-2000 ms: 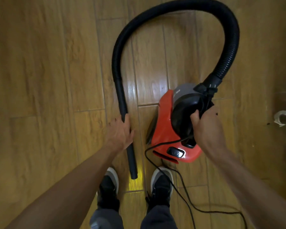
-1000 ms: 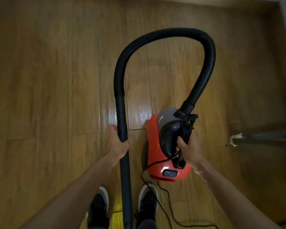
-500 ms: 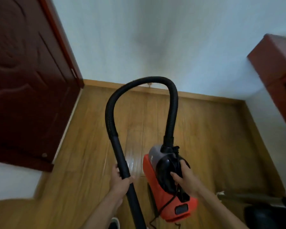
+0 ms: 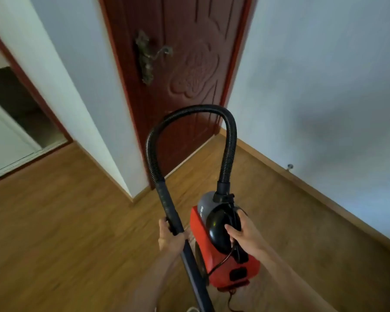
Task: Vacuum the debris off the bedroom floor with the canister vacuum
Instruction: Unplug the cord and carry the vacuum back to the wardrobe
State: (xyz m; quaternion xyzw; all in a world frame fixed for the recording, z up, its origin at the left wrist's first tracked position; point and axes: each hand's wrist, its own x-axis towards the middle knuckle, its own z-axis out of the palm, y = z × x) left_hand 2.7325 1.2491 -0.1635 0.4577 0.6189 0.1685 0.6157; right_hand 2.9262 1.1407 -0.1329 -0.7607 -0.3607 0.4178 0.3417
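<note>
The floor [image 4: 54, 221] is smooth brown wood planks, between pale blue walls [image 4: 324, 75] and a dark red carved door [image 4: 178, 64]. The right hand [image 4: 243, 235] grips the handle of the red plastic vacuum [image 4: 212, 251], held above the floor. The left hand [image 4: 170, 236] is closed around the black tube [image 4: 173, 217] below the ribbed, arched hose [image 4: 189, 111].

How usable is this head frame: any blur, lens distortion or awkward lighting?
Head view: motion blur smears the wooden floor and the door handle; wide-angle bending tilts the door and walls; soft, dim light, with a faint shadow on the right wall. The left hand, right hand and red vacuum stay fairly readable.
</note>
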